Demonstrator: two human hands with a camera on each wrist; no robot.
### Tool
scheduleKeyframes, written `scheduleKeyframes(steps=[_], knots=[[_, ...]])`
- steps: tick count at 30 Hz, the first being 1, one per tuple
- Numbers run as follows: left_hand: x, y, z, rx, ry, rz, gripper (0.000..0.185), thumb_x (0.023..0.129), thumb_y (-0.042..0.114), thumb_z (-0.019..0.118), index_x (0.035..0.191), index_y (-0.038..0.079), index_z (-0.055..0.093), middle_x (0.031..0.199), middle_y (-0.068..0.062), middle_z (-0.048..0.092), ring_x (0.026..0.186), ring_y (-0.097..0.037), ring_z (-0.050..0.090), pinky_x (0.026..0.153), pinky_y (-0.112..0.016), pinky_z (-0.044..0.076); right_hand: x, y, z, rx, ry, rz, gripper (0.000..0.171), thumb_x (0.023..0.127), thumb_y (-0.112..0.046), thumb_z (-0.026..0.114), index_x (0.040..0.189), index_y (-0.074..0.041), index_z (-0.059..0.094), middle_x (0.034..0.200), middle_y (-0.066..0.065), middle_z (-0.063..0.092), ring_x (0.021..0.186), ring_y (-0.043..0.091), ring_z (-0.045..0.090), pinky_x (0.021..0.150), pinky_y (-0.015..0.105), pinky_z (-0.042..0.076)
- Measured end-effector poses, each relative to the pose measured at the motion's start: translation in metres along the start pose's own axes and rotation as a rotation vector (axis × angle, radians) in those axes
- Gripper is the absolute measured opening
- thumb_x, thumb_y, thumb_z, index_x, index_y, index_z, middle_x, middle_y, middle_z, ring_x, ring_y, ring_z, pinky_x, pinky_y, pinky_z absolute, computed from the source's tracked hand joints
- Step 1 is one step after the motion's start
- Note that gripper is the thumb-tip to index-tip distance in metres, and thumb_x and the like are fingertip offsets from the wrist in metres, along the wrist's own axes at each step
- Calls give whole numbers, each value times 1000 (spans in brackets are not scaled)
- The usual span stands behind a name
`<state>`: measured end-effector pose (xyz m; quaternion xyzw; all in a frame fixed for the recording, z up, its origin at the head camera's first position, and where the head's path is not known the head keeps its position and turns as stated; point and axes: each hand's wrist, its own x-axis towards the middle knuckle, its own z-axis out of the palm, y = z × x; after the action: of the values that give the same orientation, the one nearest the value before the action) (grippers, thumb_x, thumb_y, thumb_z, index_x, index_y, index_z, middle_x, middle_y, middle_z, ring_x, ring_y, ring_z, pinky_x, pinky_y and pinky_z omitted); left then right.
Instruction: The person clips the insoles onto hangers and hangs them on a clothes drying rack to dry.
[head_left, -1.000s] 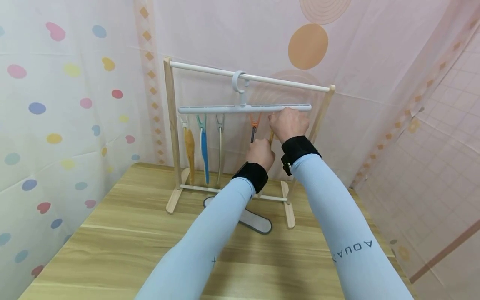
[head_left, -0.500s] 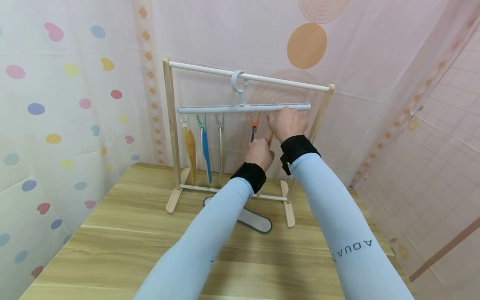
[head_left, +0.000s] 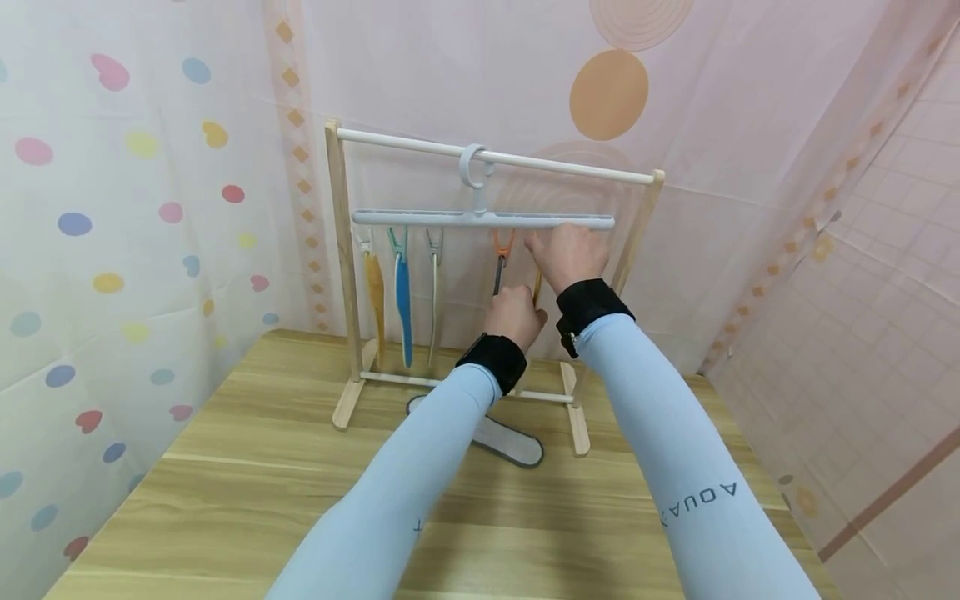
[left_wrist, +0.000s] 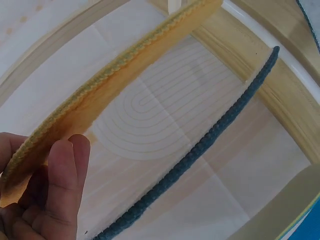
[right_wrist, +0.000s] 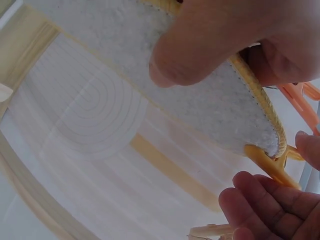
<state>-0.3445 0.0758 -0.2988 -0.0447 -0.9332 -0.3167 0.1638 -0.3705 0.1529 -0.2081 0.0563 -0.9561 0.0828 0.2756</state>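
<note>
Insole [left_wrist: 95, 95], yellow-edged, hangs at the hanger's [head_left: 480, 219] right end; your left hand [head_left: 513, 315] pinches its lower end; your right hand [head_left: 567, 254] squeezes the yellow clip [right_wrist: 270, 165] above it.

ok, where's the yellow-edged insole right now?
Head view: the yellow-edged insole hangs under the grey clip hanger, right of centre, between the left hand and right hand, beside the dark-edged insole.

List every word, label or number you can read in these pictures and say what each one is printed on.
"AQUA", with further marks cut off at the sleeve's edge: on the light blue right sleeve, seen rotated in the head view.
A small dark mark on the left sleeve: too small to read.
No readable text on the hanger, the rack, the insoles or the wall covering.
</note>
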Motion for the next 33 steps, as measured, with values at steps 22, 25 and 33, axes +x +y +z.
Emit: scheduleKeyframes(steps=[22, 25, 33], knots=[[-13, -22, 5, -8, -92, -20, 48, 94, 36, 68, 57, 12, 49, 51, 1, 44, 47, -15, 49, 46, -27, 40, -19, 24, 9, -9, -111, 6, 73, 90, -70, 52, 122, -6, 64, 54, -1, 30, 44, 15, 29, 41, 29, 21], [-14, -26, 5, 0, -89, -12, 47, 93, 37, 69, 58, 11, 52, 53, 0, 48, 49, -15, 51, 47, -28, 41, -24, 27, 9, -13, -119, 10, 81, 90, -72, 49, 133, -5, 60, 53, -1, 28, 44, 14, 26, 42, 28, 19], [-16, -38, 6, 20, -91, 13, 42, 92, 41, 69, 69, 7, 63, 62, -5, 58, 50, -16, 55, 47, -29, 44, -35, 34, 14, 20, -148, -5, 71, 92, -70, 49, 48, -14, 48, 46, -1, 32, 42, 16, 35, 41, 29, 22]])
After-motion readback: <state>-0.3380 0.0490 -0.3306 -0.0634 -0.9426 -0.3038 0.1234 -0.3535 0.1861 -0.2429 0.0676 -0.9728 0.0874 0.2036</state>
